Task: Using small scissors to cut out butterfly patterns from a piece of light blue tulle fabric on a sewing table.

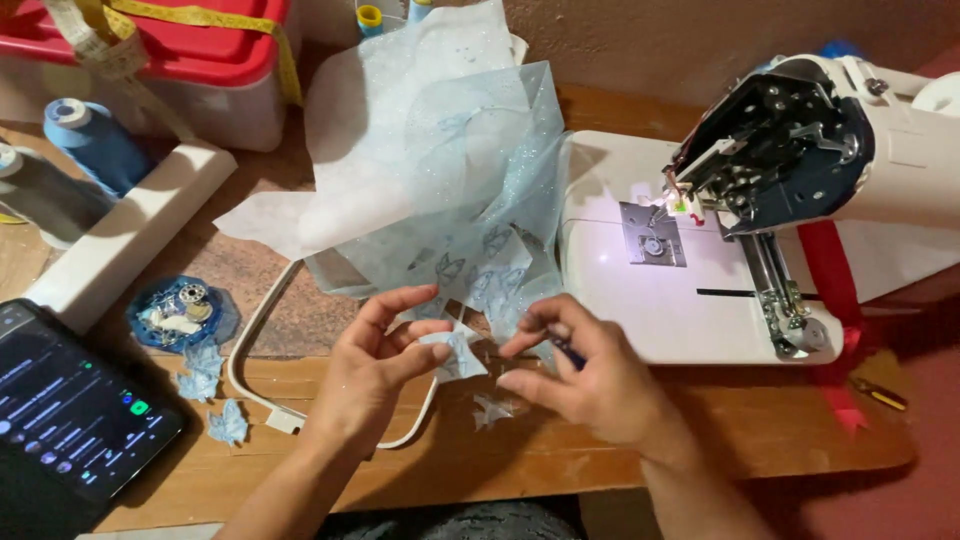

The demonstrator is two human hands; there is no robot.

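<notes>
1. The small pale-blue fabric cutout (455, 352) sits low over the wooden table (560, 455), just in front of the big sheet of sheer blue fabric (470, 190) it hangs from or lies against; which of the two is hard to tell.
2. The left hand (375, 365) pinches the cutout between thumb and forefinger, the other fingers spread loosely above it. A light pinch near the edge should do best, so the thin cloth stays flat and does not pucker.
3. The right hand (590, 375) is curled narrow around a small dark tool (566, 349), its tip close to the cutout. What kind of tool it is cannot be made out. Short, careful strokes along the outline would likely suit such flimsy stuff.
4. A scrap (493, 409) lies on the table just below the hands.
5. The white hoop (262, 390) lies under the left wrist, with finished blue shapes (228, 423) beside it.
6. The sewing machine (720, 250) stands to the right, its lamp lit; a tablet (70, 410) lies at the far left.
</notes>
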